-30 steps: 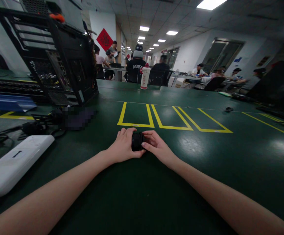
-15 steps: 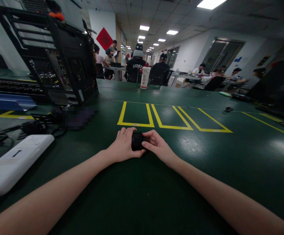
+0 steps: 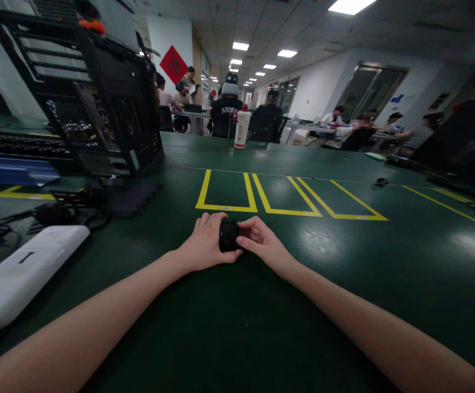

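Observation:
A small black boxy device (image 3: 228, 237) with rounded edges is held between my hands, just above or on the green table (image 3: 237, 327); I cannot make out its exact kind. My left hand (image 3: 206, 240) wraps round it from the left, with the thumb along the near side and the fingers at the far side. From the right, my right hand (image 3: 262, 240) pinches its right edge between thumb and fingertips. Part of the device is hidden by the fingers. Beyond the hands, yellow tape outlines (image 3: 226, 208) mark the tabletop.
At the left stand an open black computer case (image 3: 126, 103), a white elongated device (image 3: 33, 267) and dark cables (image 3: 0, 224). A white cup (image 3: 242, 128) stands at the far edge. A small black ring-shaped thing (image 3: 381, 182) lies right. Several people sit at tables beyond.
The view has shifted very slightly. Both hands keep the same hold on the black device, with no other visible movement.

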`<move>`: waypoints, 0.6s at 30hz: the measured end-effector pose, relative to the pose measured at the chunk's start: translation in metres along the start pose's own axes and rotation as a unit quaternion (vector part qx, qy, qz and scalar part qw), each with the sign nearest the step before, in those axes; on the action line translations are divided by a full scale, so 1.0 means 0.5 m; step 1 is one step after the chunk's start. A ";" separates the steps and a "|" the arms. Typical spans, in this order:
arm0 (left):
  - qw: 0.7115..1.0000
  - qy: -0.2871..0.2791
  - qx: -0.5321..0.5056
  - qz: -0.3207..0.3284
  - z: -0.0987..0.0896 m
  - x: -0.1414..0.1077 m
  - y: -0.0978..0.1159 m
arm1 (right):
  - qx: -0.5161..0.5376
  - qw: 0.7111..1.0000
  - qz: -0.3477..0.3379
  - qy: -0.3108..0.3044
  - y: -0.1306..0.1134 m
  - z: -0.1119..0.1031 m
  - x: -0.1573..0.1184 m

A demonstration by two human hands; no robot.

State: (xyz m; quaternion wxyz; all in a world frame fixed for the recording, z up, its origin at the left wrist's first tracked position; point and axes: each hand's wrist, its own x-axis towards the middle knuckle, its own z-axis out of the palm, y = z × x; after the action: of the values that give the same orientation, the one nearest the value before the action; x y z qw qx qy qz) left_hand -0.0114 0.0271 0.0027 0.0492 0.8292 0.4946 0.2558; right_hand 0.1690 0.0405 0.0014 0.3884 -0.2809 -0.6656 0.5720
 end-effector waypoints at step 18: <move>1.000 -0.007 -0.017 -0.002 -0.004 0.000 0.002 | -0.009 1.000 0.010 0.006 -0.001 0.001 0.001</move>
State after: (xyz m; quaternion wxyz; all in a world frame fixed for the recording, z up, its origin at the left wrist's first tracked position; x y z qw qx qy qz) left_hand -0.0115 0.0263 0.0047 0.0669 0.8292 0.4913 0.2578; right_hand 0.1684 0.0404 0.0017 0.3839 -0.2948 -0.6655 0.5682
